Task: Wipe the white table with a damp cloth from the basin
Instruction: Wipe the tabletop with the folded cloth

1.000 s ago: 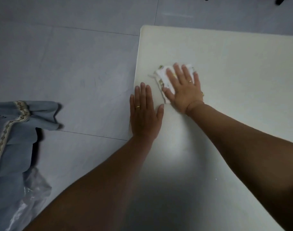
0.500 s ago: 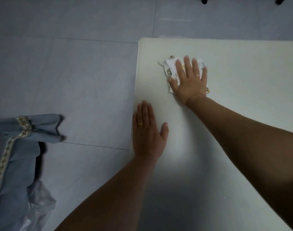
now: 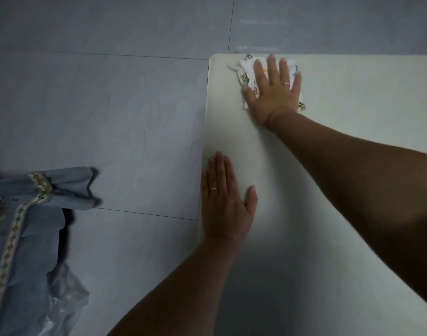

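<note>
The white table (image 3: 353, 122) fills the right side of the view. A white cloth (image 3: 245, 69) with small yellow-brown prints lies at its far left corner. My right hand (image 3: 274, 90) presses flat on the cloth with straight, spread fingers and covers most of it. Nearer to me, my left hand (image 3: 223, 202) rests flat on the table along its left edge, fingers straight and together, holding nothing. The basin is out of view.
Grey tiled floor (image 3: 110, 117) lies left of and beyond the table. Light blue fabric with a patterned trim (image 3: 25, 214) hangs at the lower left, with clear plastic (image 3: 64, 299) below it.
My right hand has slid the cloth away from me, from beside my left hand up to the table's far left corner. My left hand has stayed flat at the left edge.
</note>
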Motion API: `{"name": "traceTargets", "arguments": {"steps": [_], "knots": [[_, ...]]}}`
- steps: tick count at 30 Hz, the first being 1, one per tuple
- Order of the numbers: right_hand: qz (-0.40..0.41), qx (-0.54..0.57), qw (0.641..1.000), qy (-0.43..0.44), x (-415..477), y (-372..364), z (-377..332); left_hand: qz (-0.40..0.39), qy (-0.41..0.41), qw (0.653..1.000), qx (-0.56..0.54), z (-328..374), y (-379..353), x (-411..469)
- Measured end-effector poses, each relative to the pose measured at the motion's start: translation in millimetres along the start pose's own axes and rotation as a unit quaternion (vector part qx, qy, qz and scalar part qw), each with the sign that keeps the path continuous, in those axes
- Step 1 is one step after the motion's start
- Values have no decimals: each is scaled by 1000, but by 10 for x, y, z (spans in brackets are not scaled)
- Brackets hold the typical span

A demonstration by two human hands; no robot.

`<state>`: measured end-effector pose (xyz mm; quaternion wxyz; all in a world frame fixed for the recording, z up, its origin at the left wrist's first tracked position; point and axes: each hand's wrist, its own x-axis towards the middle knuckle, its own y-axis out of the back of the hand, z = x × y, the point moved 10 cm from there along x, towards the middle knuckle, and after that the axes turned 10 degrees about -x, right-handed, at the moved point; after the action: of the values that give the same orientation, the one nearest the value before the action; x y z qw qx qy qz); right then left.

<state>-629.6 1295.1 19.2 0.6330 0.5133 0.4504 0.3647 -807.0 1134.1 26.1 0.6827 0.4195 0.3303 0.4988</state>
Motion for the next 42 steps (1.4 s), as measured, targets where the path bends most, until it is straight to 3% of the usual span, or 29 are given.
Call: {"name": "traceTargets", "arguments": {"steps": [3,7,10,16,18,20,24,26,27,31,34,36,39,42], "knots": [[-10,22,999,-40,2,24,-347,-5,2,1000,-2,-9,-14,-6],[7,-5,992,126,22,89,-771,-14,6,1000,6,-22,-27,5],[20,-11,987,160,151,101,-500,-15,4,1000,4,-7,-21,5],[7,12,998,-54,267,9,921,-16,2,1000,9,-3,-9,8],[-12,25,990,-137,205,-26,1051,-16,4,1000,17,-9,-11,17],[-14,30,986,-160,119,-13,814,-20,6,1000,15,-6,-14,10],[6,5,999,39,-93,-12,-4,-26,6,999,28,6,-10,3],[9,-2,994,113,-165,-20,81,-28,0,999,33,1,-2,11],[14,0,994,109,-178,-35,301,-26,-3,999,35,5,0,17],[5,28,998,-62,-341,-142,1454,-24,-5,999,38,20,6,33],[-19,61,986,-151,-470,-184,1464,-29,-3,998,49,25,-12,29],[-21,56,991,-119,-574,-193,1049,-30,-4,998,56,22,-20,31],[11,10,999,46,-908,-192,385,-29,-5,998,62,13,-27,26],[19,-17,990,136,-1074,-235,565,-30,-11,997,67,12,-26,25]]}}
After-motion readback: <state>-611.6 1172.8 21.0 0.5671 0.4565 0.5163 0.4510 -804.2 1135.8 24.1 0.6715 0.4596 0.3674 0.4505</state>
